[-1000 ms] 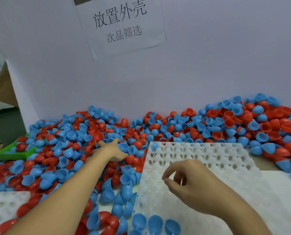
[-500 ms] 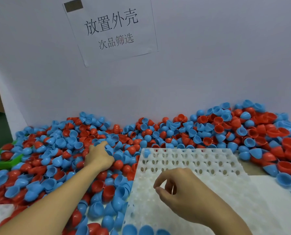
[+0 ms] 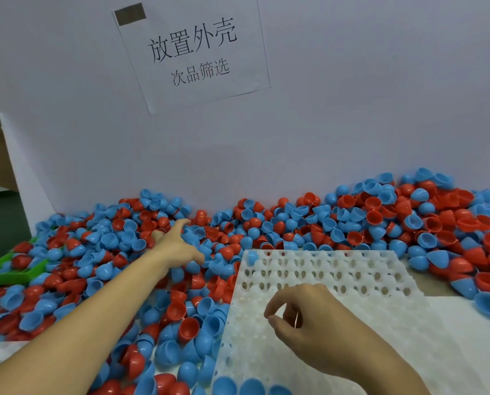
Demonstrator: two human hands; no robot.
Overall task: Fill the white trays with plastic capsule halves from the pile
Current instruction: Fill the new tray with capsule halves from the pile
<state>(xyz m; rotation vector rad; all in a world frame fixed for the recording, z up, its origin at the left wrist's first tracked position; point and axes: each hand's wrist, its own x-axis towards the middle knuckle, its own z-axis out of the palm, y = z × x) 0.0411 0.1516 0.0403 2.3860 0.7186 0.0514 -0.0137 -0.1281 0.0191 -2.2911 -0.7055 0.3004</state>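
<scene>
Hundreds of red and blue capsule halves (image 3: 337, 220) surround the white tray (image 3: 352, 283). The left hand (image 3: 175, 246) reaches over them, fingers spread apart. The right hand (image 3: 309, 323) hovers above the tray, fingers curled together, holding nothing visible.

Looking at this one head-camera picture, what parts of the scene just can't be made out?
- Left hand: its fingertips sink among the capsule halves, so whether it has a grip on one is hidden.
- White tray: the right hand covers its middle cells, and the bottom edge cuts off its near row.
- Green tray: halves bury it and the left edge cuts it off.
</scene>
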